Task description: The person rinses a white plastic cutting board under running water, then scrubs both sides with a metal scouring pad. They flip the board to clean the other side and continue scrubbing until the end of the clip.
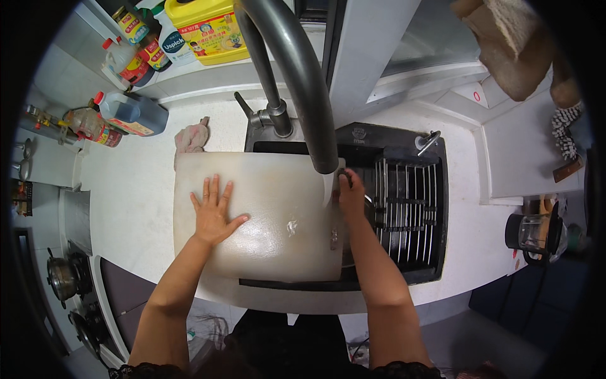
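A large pale cutting board (265, 196) lies flat, its left part on the white counter and its right part across the black sink. It looks wet, with a shiny patch near its middle. My left hand (213, 213) rests on the board's left half, palm down with fingers spread. At the board's right edge, below the tap spout, my right hand (351, 191) is closed. Something small and dark shows at its fingertips, too little to identify. A pale streak under the spout looks like running water.
A dark grey tap (319, 126) arches over the board. Right of it sits a metal dish rack (407, 205) in the sink (445, 252). A crumpled cloth (192, 136) lies behind the board. Bottles (136, 114) and a yellow tub (211, 31) stand at back left; a blender jug (530, 232) stands far right.
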The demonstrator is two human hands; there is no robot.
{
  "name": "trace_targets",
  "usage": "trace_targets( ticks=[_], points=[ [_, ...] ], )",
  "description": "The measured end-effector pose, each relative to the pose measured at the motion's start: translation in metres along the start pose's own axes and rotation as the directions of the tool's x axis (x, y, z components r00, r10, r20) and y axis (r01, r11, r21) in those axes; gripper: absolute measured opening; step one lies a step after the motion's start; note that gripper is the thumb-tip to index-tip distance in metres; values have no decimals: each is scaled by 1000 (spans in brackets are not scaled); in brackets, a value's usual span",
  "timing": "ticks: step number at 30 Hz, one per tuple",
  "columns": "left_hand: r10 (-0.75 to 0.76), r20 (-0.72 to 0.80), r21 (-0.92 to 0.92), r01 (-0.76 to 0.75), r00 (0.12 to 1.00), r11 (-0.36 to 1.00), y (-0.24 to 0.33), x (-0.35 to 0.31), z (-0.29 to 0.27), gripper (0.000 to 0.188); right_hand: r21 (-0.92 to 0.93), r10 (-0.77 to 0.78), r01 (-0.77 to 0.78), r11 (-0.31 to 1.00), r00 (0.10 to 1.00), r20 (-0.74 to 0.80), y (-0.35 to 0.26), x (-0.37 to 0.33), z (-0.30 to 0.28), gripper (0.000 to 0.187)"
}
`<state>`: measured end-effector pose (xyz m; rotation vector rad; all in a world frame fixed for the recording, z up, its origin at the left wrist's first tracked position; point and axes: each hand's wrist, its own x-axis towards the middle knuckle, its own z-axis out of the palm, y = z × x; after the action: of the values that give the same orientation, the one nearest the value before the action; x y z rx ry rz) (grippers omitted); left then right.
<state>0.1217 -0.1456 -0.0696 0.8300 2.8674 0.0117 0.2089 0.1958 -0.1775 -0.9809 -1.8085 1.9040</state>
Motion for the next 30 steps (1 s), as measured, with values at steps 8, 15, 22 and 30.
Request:
trace_targets(
  ticks=[8, 15, 22, 30],
  points=[
    [116, -55, -36, -118, 992, 992, 52, 91, -26, 88, -18, 36, -37, 999, 999, -17, -8, -10, 15, 34],
    [-252, -110, -975, -55, 961, 214, 34, 199, -60, 83, 83, 58, -62, 995, 997, 47, -7, -9, 15, 33],
    [-67, -263, -722, -149, 963, 676, 59, 147, -16, 82, 60, 128, -133, 989, 988, 89, -11, -13, 15, 31],
    [-128, -21, 45, 128, 992, 991, 19, 21, 17, 97, -573, -597, 517, 636, 800, 59, 8, -22, 13, 23]
  ],
)
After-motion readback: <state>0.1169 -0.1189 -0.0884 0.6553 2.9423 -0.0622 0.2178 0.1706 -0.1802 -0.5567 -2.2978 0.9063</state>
